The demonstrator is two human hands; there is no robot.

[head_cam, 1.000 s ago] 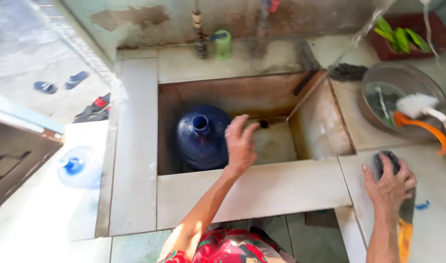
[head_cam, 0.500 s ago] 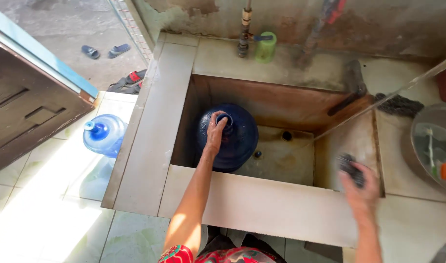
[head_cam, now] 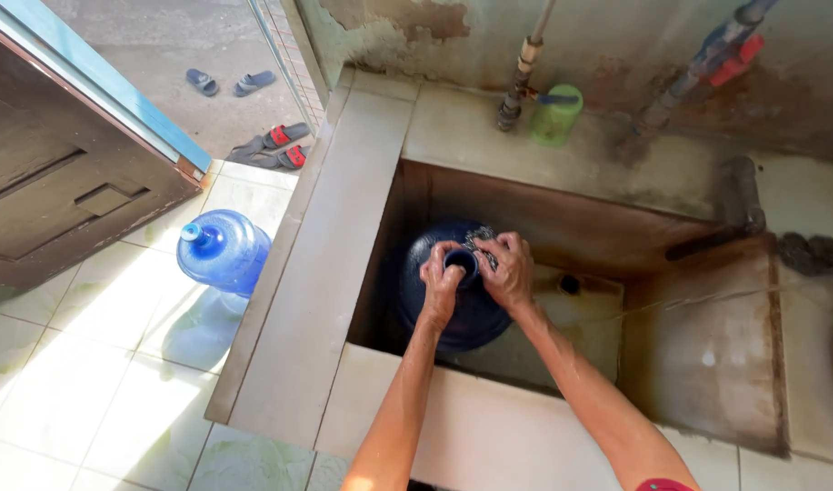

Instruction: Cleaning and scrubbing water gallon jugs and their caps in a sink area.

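Note:
A large dark blue water jug (head_cam: 457,314) stands upright inside a deep stained concrete sink basin (head_cam: 671,300). My left hand (head_cam: 440,278) is wrapped around the jug's neck from the left. Pressed against the right side of the neck, my right hand (head_cam: 507,269) holds a dark steel scouring pad (head_cam: 479,242). Both forearms reach down into the basin from the front ledge.
A second, lighter blue water jug (head_cam: 223,251) lies on the tiled floor left of the sink wall. A green cup (head_cam: 556,115) sits by a pipe on the back ledge. Sandals (head_cam: 273,146) lie near a brown door (head_cam: 62,182). A dark rag (head_cam: 816,253) rests at right.
My right hand has come from the right ledge with the scouring pad to the jug's neck. My left hand stays on the neck. The view has shifted left.

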